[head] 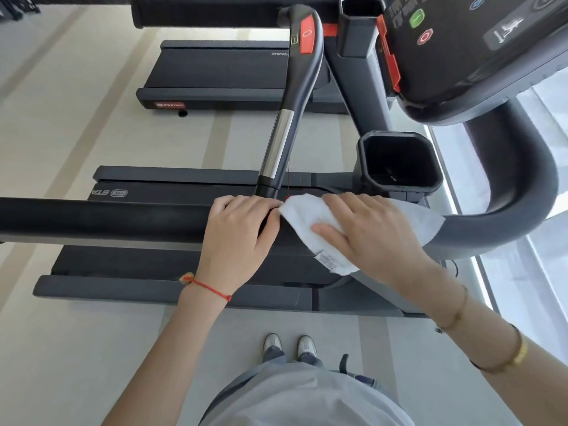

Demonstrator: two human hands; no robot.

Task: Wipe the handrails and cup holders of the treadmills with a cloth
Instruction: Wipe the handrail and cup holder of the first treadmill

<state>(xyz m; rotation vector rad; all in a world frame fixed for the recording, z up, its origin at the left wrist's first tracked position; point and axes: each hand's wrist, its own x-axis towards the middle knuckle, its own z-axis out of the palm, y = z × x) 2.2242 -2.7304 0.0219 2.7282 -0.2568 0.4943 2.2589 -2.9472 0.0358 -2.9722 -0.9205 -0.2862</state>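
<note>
Lying under right hand [365, 232] (handrail [101, 219]): cloth [302, 210]

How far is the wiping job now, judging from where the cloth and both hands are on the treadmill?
Done: no frame shows any part already wiped.
In hand: the right hand presses the white cloth onto the black handrail, with the left hand gripping the rail beside it.
Left: the near cup holder and the far cup holder are untouched by the cloth, as is the second treadmill behind.
</note>
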